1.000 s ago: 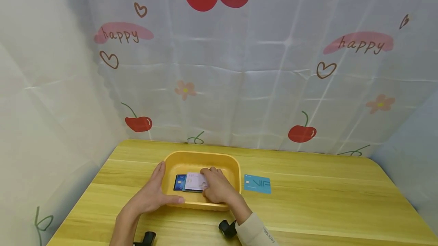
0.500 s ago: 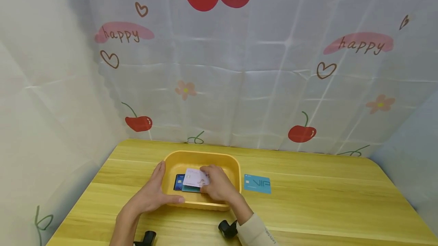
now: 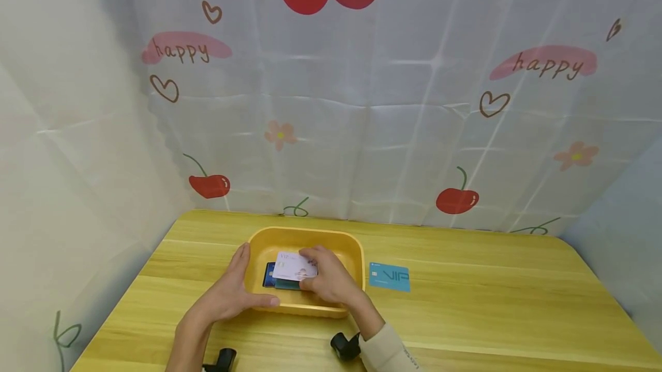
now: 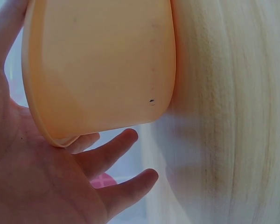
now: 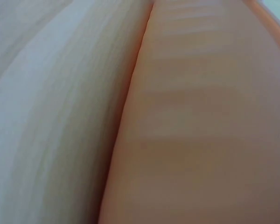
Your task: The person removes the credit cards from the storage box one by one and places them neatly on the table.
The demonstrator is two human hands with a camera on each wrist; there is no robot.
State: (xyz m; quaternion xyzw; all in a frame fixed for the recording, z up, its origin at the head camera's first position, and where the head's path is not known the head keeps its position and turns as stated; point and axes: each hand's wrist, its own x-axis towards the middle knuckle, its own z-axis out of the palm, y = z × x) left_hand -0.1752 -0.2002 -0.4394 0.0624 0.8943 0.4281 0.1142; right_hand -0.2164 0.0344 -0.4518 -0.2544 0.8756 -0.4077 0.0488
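A thin, stiff white plastic card (image 3: 295, 267) is pinched at its right edge by the right hand (image 3: 331, 281), lower centre of the frame, inside the yellow plastic tray (image 3: 331, 241). Being light and slick, it is probably best gripped by its edges. The tray's left rim is gripped by the left hand (image 3: 227, 297).

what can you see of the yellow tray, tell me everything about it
The yellow tray is a shallow rounded-rectangle basin, apparently smooth plastic, sitting upright on the wooden table near its left end. The left hand holds its left and near rim. The right hand reaches inside, pinching a white card tilted above darker cards on the floor. The left wrist view shows a small dark speck on its outer wall.
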